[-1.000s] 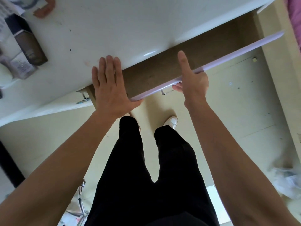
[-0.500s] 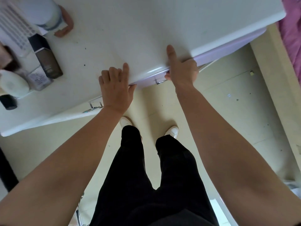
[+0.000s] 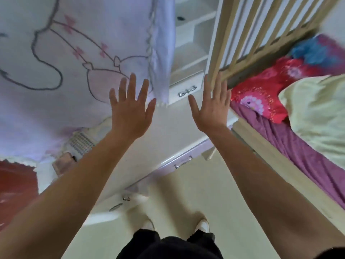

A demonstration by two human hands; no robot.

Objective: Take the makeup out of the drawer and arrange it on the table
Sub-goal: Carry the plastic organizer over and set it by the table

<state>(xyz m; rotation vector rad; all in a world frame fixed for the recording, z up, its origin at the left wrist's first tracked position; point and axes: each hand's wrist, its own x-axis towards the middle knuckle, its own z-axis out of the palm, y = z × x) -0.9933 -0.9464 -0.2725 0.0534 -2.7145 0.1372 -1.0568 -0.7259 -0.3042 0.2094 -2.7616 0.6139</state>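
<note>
Both your arms are stretched straight out in front, bare to the elbow. Your left hand and right hand are raised, backs facing you, fingers spread wide (holding nothing).

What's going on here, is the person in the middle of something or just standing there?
A person stands at a white table with both arms stretched forward. The left hand and right hand are raised with fingers spread, and neither holds anything. The lavender drawer under the table edge looks closed. A few small items lie at the table's left end, too blurred to tell if they are makeup.
</note>
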